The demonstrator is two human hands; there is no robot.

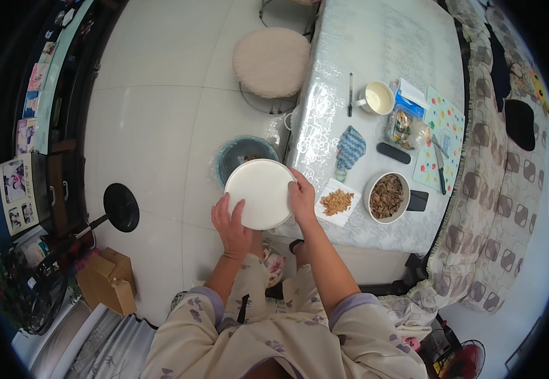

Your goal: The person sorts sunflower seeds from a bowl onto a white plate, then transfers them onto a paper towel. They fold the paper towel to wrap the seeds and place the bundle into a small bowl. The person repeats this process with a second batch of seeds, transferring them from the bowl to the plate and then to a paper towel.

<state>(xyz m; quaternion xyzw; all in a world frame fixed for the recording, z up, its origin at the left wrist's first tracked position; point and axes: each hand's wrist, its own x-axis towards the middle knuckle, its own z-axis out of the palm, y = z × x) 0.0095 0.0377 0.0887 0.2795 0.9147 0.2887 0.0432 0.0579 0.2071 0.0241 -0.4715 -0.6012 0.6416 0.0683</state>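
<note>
I hold a round white dish [259, 195] over my lap, partly above a bag-lined bin [241, 142] on the floor. My left hand [232, 222] grips its lower left edge, fingers spread on the pale face. At the right edge, my right hand [303, 194] has its thumb on top. Whether the dish is a plate, a lid or a bowl I cannot tell. Part of the bin is hidden behind it; some brown bits show inside. To the right, a heap of small tan pieces [337, 202] lies on a white paper napkin [341, 220].
On the covered table [378, 237] stand a white bowl of brown pieces [387, 196], a mug [378, 98] and a clear container [403, 127]. A knife [440, 173] lies on a patterned mat [450, 125]. A fluffy stool [272, 61] is beyond the bin; a cardboard box [106, 279] sits left.
</note>
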